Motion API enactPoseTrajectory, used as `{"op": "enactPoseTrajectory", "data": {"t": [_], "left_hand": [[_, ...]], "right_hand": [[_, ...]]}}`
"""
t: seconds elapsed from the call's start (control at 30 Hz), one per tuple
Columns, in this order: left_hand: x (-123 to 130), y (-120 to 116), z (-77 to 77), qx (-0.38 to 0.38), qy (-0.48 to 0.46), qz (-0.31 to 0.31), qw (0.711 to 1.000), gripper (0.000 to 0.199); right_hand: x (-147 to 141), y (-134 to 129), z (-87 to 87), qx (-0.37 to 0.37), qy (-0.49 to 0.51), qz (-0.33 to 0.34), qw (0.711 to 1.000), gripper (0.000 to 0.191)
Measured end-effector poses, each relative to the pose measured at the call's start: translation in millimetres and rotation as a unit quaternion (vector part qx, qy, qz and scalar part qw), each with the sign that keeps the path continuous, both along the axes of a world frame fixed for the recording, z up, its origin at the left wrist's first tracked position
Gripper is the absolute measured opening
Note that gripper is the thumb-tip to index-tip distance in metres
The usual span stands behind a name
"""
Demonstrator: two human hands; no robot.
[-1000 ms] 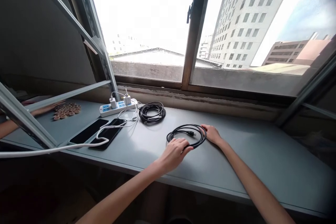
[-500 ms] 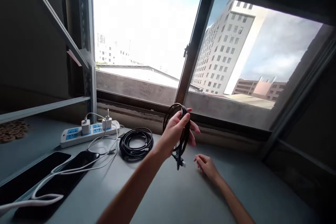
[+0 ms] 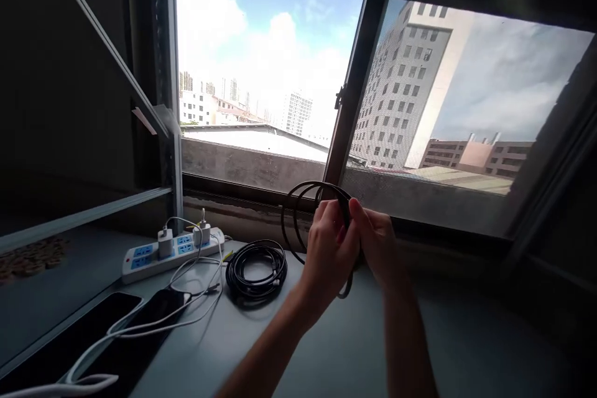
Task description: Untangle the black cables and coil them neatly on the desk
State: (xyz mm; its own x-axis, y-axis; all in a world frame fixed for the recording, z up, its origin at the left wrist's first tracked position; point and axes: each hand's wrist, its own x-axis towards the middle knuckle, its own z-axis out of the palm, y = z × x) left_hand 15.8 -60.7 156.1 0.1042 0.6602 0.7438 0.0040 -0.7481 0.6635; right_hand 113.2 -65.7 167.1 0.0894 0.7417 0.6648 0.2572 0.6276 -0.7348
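Note:
Both my hands are together above the table, closed around a loosely coiled black cable. My left hand wraps around the bundle from the near side. My right hand grips it from the right, thumb against the loops. The loops stick up and out to the left of my fingers, and a short bend of cable hangs below. The cable's ends are hidden behind my hands. To the left on the table lies another coiled black cable, apart from my hands.
A white power strip with two plugged-in chargers stands at the back left. White cords run from it across two dark phones or flat panels. A metal shelf frame rises at left, before the window.
My right hand has risen from the table to join my left hand on the cable. The cable's loops have spread wider to the left. The view has shifted slightly.

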Motion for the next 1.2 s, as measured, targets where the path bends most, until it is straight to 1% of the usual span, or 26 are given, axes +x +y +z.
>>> {"op": "enactPoseTrajectory", "data": {"t": [0.07, 0.17, 0.27, 0.33, 0.4, 0.47, 0.57, 0.63, 0.73, 0.8, 0.87, 0.93, 1.0, 1.1, 1.2], "left_hand": [[-7, -4, 4.3, 0.001, 0.003, -0.018, 1.000, 0.014], [-19, -3, 9.1, 0.007, 0.031, -0.035, 0.999, 0.020], [-29, 0, 10.7, 0.010, 0.059, -0.002, 0.998, 0.025], [-34, 2, 10.4, -0.005, 0.065, 0.019, 0.998, 0.031], [-38, 4, 10.2, -0.029, 0.053, 0.008, 0.998, 0.037], [-39, 5, 10.5, -0.060, 0.025, -0.030, 0.997, 0.045], [-38, 8, 10.9, -0.129, 0.004, -0.091, 0.987, 0.058], [-36, 11, 10.2, -0.176, -0.002, -0.102, 0.979, 0.052], [-37, 18, 8.8, -0.229, -0.040, -0.099, 0.968, 0.036], [-40, 22, 8.8, -0.256, -0.055, -0.105, 0.959, 0.035], [-44, 25, 10.0, -0.273, -0.057, -0.120, 0.953, 0.038], [-48, 26, 11.1, -0.274, -0.051, -0.140, 0.950, 0.041], [-48, 26, 11.0, -0.251, -0.036, -0.143, 0.957, 0.042], [-43, 25, 7.9, -0.198, -0.008, -0.105, 0.974, 0.040], [-34, 21, 4.9, -0.161, 0.009, -0.080, 0.984, 0.037]], "right_hand": [[-5, -5, 1.9, 0.001, 0.017, 0.024, 1.000, 0.045], [-1, -9, -0.7, -0.008, 0.037, 0.055, 0.998, 0.039], [8, -13, -1.1, -0.009, 0.069, 0.053, 0.996, 0.037], [14, -16, 0.4, -0.005, 0.096, 0.045, 0.994, 0.038], [17, -19, 1.8, 0.000, 0.106, 0.035, 0.994, 0.037], [17, -19, 1.6, -0.010, 0.073, 0.042, 0.996, 0.035], [4, -13, -2.9, -0.045, -0.016, 0.098, 0.994, 0.033], [-9, -5, -7.9, -0.047, -0.049, 0.118, 0.991, 0.032], [-28, 5, -14.4, -0.040, -0.064, 0.076, 0.994, 0.033], [-34, 8, -16.3, -0.047, -0.084, 0.054, 0.994, 0.034], [-34, 10, -16.0, -0.056, -0.108, 0.077, 0.990, 0.035], [-31, 11, -14.5, -0.067, -0.118, 0.116, 0.984, 0.035], [-28, 13, -13.2, -0.072, -0.103, 0.138, 0.983, 0.037], [-25, 19, -12.7, -0.064, -0.040, 0.138, 0.987, 0.043], [-23, 24, -13.3, -0.069, 0.042, 0.129, 0.988, 0.045]]}}
